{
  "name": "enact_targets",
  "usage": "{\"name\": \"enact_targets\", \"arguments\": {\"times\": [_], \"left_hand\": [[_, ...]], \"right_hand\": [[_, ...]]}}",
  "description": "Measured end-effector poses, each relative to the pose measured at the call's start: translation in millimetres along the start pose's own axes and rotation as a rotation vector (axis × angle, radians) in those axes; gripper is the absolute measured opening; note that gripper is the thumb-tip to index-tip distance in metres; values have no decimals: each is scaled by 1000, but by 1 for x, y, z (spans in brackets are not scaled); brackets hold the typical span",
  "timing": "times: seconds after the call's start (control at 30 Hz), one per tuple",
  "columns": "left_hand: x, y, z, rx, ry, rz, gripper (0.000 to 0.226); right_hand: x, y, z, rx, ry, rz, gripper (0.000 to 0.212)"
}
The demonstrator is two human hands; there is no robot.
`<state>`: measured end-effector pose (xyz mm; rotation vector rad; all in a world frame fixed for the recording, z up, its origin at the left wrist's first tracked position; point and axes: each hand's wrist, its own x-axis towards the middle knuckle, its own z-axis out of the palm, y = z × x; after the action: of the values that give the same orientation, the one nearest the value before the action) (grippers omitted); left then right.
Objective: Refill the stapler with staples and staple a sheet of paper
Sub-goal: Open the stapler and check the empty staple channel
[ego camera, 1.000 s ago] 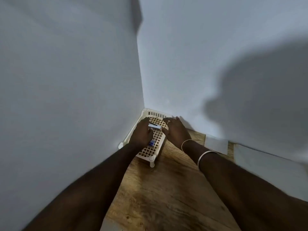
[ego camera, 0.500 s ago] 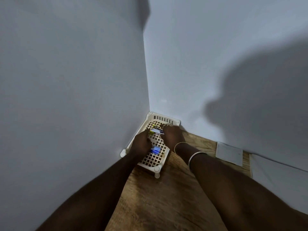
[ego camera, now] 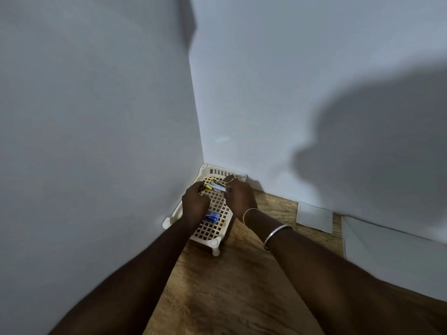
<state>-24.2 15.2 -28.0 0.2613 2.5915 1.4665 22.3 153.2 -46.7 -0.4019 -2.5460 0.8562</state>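
As your forearms reach out over the wooden desk [ego camera: 217,293], both hands meet above the white lattice tray [ego camera: 212,228] pushed into the wall corner.

Nearest in the tray: a small blue box [ego camera: 212,216], probably the staple box, lying flat on the grid just inside your left wrist and below your left hand [ego camera: 195,204].

Farther out, the stapler [ego camera: 216,186] is held between the two hands, raised over the tray's far half. Your left hand is clenched on its left end, where yellow shows. Your right hand [ego camera: 239,198] pinches the silver right end with its fingertips [ego camera: 227,191]. A thin yellow part stands up at an angle from the body, so the magazine looks open, though it is too small to be sure.

Key relation: the stapler's long axis runs left to right, spanning hand to hand, slightly tilted down toward the right. The blue box lies nearer you than the stapler, closest to the left hand; the right hand would have to cross the tray to reach it.

Off to the right, against the wall, a white sheet of paper [ego camera: 314,216] lies flat on the desk, well apart from the tray, nearer your right arm.

Judgement: loading stage, stapling not yet begun.
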Motion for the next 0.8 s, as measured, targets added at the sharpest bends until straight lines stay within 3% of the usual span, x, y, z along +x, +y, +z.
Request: {"name": "enact_targets", "arguments": {"times": [0.17, 0.3, 0.4, 0.6, 0.8], "left_hand": [[-37, 30, -8, -152, 95, 91, 51], [-77, 63, -10, -585, 17, 84, 52], [-110, 82, -1, -754, -31, 44, 48], [-171, 125, 23, -1095, -390, -131, 42], [-226, 174, 25, -1186, -679, -66, 36]], "right_hand": [[-30, -14, -48, 269, 134, 98, 30], [-64, -28, -100, 590, 271, 259, 24], [-95, -35, -141, 869, 311, 363, 25], [-151, -47, -214, 1243, 291, 456, 18], [-197, -57, -273, 1582, 191, 485, 26]]}}
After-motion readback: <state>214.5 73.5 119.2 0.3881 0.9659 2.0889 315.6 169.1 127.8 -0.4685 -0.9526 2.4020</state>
